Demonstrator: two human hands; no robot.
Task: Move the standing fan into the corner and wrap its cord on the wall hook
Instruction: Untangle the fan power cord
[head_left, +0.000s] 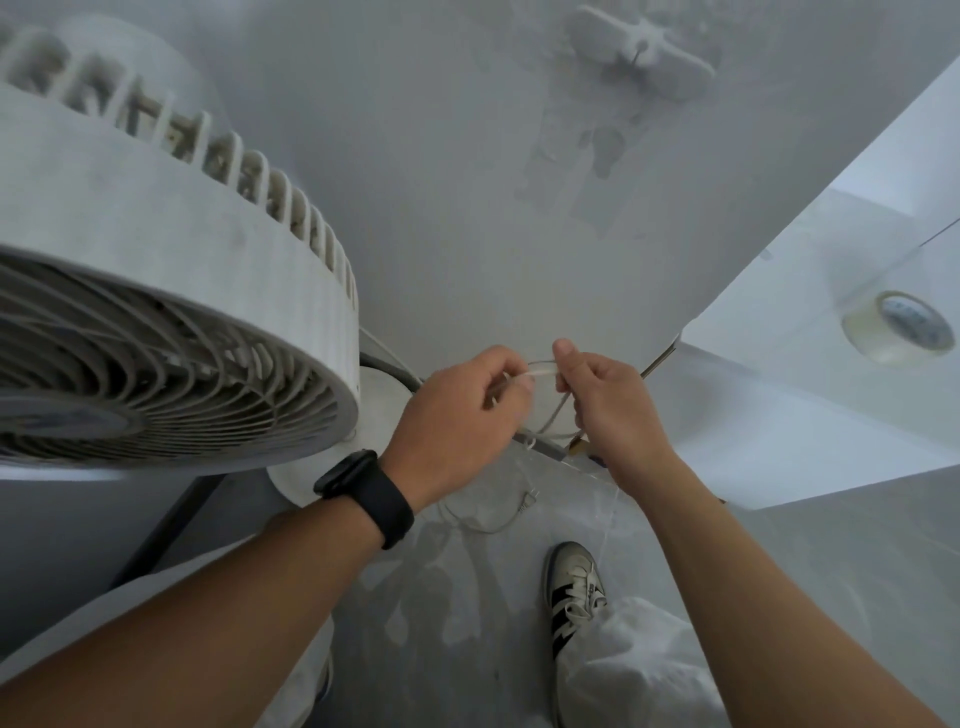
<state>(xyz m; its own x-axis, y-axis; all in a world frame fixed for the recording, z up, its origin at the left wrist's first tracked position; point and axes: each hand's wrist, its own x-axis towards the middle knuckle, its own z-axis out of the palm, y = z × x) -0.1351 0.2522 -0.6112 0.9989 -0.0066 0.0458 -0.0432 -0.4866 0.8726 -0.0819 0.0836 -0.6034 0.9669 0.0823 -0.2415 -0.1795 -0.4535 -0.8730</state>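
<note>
While both hands worked at frame centre, left hand (457, 410) pinched white cord (540, 370) between thumb and curled fingers; right hand (613, 410) gripped same cord just beside it, at 3 o'clock. Cord looped down between hands, slack trailing on floor (831, 561) with plug (529, 500) at 6 o'clock. Standing fan (171, 322) loomed at 9 o'clock (head near wall (415, 156)), round base (379, 410) just behind left hand. Wall hook (644, 52) at 12 o'clock, bare, well apart from cord. Tape roll (898, 327) on white ledge (810, 415), 3 o'clock. Black watch (363, 493) on left wrist.
</note>
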